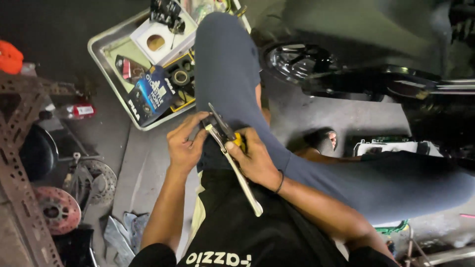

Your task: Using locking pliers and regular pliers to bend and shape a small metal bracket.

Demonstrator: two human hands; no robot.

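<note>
My left hand (185, 143) and my right hand (255, 158) meet over my lap, above my grey trouser leg (222, 64). Both hands grip a pair of pliers (230, 148) with dark jaws, a yellow part near the pivot and a long pale handle that runs down toward my black shirt. The left hand's fingers pinch at the jaw end. The right hand wraps the yellow part near the pivot. Whether anything is caught in the jaws is hidden.
A metal tray (106, 62) with boxes, a blue packet and small parts lies on the concrete floor ahead left. Brake discs (57, 210) and a perforated rusty bar (20, 148) lie at left. A black motorcycle wheel and frame (307, 64) stand ahead right. Rags (121, 232) lie at lower left.
</note>
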